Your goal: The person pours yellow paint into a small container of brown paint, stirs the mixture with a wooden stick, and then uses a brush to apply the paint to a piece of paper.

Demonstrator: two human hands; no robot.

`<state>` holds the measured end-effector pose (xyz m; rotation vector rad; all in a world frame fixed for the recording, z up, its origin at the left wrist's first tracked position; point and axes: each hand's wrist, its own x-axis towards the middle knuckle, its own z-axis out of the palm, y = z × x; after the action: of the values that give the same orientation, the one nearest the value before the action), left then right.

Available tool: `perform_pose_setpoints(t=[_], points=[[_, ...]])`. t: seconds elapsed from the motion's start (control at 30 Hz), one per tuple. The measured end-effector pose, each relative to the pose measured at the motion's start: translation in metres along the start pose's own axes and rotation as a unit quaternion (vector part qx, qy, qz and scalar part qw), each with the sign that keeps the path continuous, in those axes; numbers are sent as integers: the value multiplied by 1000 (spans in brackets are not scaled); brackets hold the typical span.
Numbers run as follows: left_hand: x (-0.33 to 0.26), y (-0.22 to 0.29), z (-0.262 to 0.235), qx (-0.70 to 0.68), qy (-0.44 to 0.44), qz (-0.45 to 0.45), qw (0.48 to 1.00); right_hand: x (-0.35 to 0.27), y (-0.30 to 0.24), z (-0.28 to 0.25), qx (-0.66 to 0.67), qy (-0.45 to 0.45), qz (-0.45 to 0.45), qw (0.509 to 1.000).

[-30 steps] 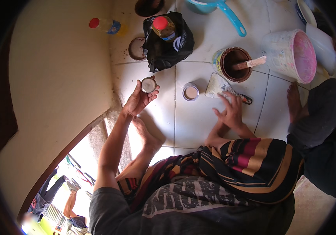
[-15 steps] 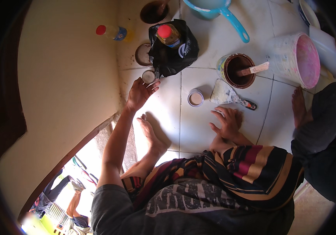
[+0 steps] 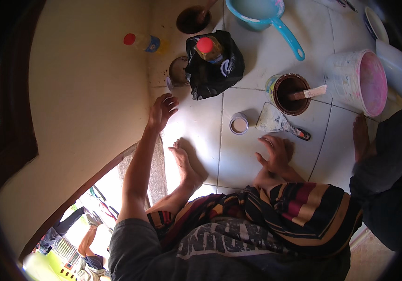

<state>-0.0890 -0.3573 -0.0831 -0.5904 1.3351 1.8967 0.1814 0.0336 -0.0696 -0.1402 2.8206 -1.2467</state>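
Small lid [image 3: 168, 84] seemingly tilts just beyond the left grip [image 3: 161, 112].

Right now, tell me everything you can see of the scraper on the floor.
The scraper has a wide, flat, tapering blade covered in whitish smears with darker specks, and a narrow dark handle with an orange-red patch. It lies on the pale floor tiles, blade leftward, handle toward the lower right, beside the paint can. No hand touches it.
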Motion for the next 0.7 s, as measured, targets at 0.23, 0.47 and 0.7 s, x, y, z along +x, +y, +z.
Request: perform_pose_setpoints(t=[0.23, 0.47, 0.7], points=[[-5, 13, 45, 628, 235, 347, 655, -2, 1, -2, 0, -5, 12, 1000], [20, 28, 38, 670, 169, 362, 625, 2, -1, -1, -2, -19, 2, 1000], [35, 13, 38, 583, 170, 383, 696, 2, 0, 0, -8, -20, 9, 1000]])
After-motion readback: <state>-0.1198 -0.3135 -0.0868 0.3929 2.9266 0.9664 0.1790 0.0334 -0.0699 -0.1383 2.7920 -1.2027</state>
